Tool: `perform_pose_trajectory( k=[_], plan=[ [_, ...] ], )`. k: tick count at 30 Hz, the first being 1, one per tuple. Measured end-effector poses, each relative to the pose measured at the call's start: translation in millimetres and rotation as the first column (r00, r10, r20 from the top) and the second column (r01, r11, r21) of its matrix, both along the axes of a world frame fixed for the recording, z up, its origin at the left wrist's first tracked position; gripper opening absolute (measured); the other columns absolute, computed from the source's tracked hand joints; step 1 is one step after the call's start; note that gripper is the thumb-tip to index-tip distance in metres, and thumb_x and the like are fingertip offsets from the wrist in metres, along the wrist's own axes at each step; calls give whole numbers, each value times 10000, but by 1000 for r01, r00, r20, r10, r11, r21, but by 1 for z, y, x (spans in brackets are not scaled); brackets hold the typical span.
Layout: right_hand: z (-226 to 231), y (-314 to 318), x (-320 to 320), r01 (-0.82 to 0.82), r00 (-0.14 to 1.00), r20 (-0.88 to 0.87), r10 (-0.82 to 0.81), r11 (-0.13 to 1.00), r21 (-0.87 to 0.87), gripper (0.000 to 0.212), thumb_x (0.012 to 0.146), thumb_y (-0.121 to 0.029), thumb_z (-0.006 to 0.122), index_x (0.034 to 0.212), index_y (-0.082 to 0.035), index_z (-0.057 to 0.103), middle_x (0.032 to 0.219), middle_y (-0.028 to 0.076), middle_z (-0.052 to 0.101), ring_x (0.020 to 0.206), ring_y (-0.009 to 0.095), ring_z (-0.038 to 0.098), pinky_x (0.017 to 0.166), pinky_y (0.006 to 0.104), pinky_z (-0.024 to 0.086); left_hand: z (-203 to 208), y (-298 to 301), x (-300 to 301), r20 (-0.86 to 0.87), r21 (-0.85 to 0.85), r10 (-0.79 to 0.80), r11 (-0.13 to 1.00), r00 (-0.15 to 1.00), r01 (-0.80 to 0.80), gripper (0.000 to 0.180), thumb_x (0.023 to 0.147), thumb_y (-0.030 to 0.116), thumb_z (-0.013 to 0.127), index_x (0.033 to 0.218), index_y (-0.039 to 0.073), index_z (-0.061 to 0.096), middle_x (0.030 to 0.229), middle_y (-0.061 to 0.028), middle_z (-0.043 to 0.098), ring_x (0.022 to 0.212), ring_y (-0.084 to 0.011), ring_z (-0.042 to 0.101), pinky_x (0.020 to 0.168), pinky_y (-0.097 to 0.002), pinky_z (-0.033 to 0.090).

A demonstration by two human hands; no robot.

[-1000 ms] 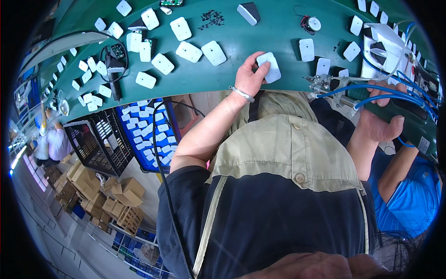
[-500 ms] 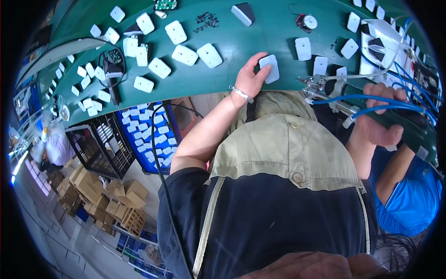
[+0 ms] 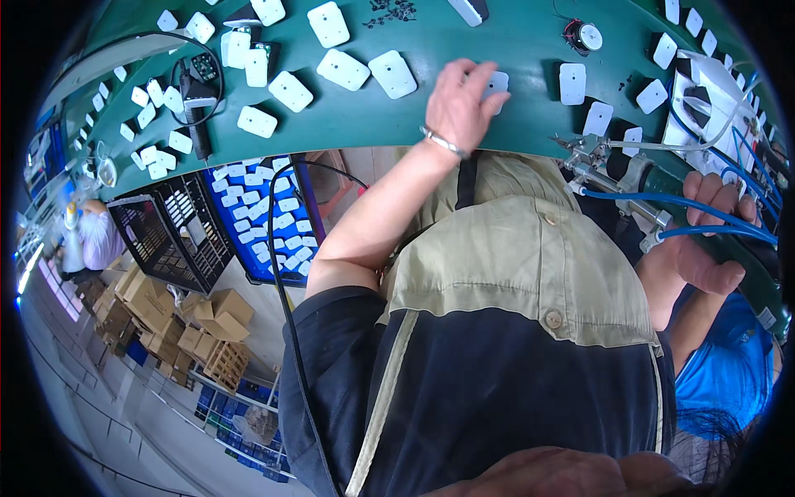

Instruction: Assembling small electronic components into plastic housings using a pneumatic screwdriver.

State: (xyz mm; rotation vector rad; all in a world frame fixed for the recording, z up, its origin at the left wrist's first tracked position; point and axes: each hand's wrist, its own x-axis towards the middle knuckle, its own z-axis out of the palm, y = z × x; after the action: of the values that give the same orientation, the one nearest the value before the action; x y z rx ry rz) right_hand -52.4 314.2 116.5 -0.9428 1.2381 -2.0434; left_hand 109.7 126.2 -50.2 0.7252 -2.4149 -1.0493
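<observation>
My left hand [image 3: 460, 104], with a bracelet at its wrist, lies over a white rounded plate [image 3: 498, 83] near the front edge of the green table. Its thumb and fingers are around the plate, covering most of it. At the right edge of the table is my right hand [image 3: 701, 236], its thumb stretched away from bent fingers; nothing shows in its grasp. Blue air hoses [image 3: 704, 204] cross in front of that hand. Beside it, a metal clamp-like fixture [image 3: 590, 155] reaches over the table edge.
Many white plates, such as this one [image 3: 392, 74], lie about the table. A small round motor [image 3: 589, 36] and dark screws [image 3: 389, 12] sit farther back. A corded black tool [image 3: 197, 124] lies left, above a blue crate [image 3: 308, 199]. Another person's blue sleeve [image 3: 729, 364] is close at right.
My left hand has turned and slid away from the table edge, the plate shifting with it. More of the plate is covered. The whole view has shifted a little; my right hand appears lower.
</observation>
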Motion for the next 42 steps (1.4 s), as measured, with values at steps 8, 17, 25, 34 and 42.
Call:
perform_pose_trajectory(
  k=[8,17,25,34,42],
  plan=[
    [4,-14,-1,-127,991,-48,127,992,0,682,667,-546,565,1142,-82,413,699,-8,398,618,117,311,603,285,229,9,34,-5,-134,894,-181,403,974,198,190,767,161,619,942,87,620,819,8,553,725,-67,505,664,-209,418],
    [3,-13,0,-94,996,-4,94,996,-2,692,657,-559,567,1129,-77,412,706,-11,388,623,118,305,615,275,231,1,39,-9,-153,915,-206,339,966,218,123,774,130,604,864,48,623,817,2,579,743,-72,528,683,-199,421],
    [1,-14,-8,-15,1000,-2,15,999,-45,693,636,-566,583,1112,-87,427,692,-10,427,628,121,344,614,283,255,-7,46,2,50,901,108,-434,993,2,140,820,173,544,858,40,564,814,-29,568,718,-110,545,673,-255,480],
    [2,-15,-4,-8,999,36,9,999,-44,657,632,-542,596,1078,-79,460,722,-7,445,665,124,354,667,291,264,-11,52,5,-15,781,139,-617,990,98,137,819,186,541,846,52,552,805,-28,570,711,-117,553,663,-265,488],
    [0,-11,-3,11,999,48,-8,998,-69,667,635,-539,595,1085,-66,463,745,-4,458,674,128,361,681,289,266,-11,55,2,21,773,132,-630,991,67,136,820,187,539,835,52,551,786,-24,574,693,-118,557,651,-262,490]
  ],
)
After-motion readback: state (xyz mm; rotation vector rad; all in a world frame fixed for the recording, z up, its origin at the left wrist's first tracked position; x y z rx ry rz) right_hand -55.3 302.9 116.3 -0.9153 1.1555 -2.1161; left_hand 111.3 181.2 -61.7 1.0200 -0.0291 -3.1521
